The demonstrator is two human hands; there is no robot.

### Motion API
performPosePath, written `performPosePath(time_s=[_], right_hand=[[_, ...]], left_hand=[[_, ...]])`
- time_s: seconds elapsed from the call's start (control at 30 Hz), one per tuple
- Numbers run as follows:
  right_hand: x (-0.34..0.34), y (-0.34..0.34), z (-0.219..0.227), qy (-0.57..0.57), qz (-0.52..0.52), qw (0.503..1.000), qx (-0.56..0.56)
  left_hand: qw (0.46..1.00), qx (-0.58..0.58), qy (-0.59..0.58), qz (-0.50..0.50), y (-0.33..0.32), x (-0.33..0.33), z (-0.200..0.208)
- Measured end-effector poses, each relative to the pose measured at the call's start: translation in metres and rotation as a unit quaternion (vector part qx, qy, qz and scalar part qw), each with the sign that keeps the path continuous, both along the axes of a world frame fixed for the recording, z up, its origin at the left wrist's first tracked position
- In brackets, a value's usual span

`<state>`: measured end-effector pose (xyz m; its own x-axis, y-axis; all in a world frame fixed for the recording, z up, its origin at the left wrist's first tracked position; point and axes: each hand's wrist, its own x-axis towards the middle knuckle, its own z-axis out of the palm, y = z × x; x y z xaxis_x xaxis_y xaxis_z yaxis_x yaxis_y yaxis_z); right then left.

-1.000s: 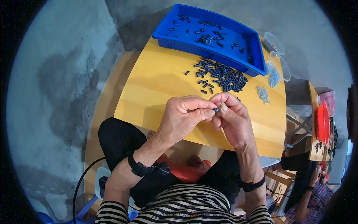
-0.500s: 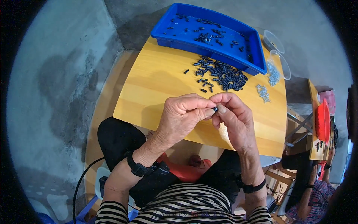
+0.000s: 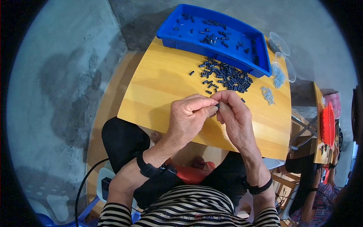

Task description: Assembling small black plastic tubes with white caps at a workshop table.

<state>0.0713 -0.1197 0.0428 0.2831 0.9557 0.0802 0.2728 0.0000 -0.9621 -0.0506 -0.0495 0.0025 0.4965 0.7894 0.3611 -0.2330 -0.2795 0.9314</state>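
Note:
My left hand and my right hand meet above the near part of the yellow table. Between their fingertips is a small black part, pinched from both sides and mostly covered by thumbs and forefingers. Just beyond the hands lies a pile of small black cylindrical parts, with a few strays at its left edge. To the right of that pile, a little heap of small clear or silvery pieces rests on the table.
A blue tray with scattered black parts stands at the far edge. Right of it are two clear tubs, one holding small pale pieces. A red basin sits on another table at far right, where a co-worker sits.
My right hand has turned slightly and shifted up and left, still pinching the small black part together with my left hand. The view has shifted a little.

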Motion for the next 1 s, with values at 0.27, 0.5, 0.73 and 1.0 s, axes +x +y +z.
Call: performPosePath(time_s=[0.27,0.5,0.73,1.0], right_hand=[[0.008,-0.006,-0.003,0.278,0.007,0.960,0.018],[0.006,-0.005,-0.001,0.195,0.015,0.980,0.028],[0.007,0.001,0.001,0.129,0.018,0.991,-0.015],[0.055,-0.009,0.007,0.105,-0.095,0.988,0.053]], left_hand=[[0.995,-0.075,-0.032,-0.057,0.005,0.000,0.008],[0.994,-0.081,-0.035,-0.066,0.006,-0.003,0.005],[0.998,-0.011,0.041,-0.041,0.012,-0.007,0.010],[0.984,-0.175,-0.027,-0.007,0.035,-0.021,0.022]])
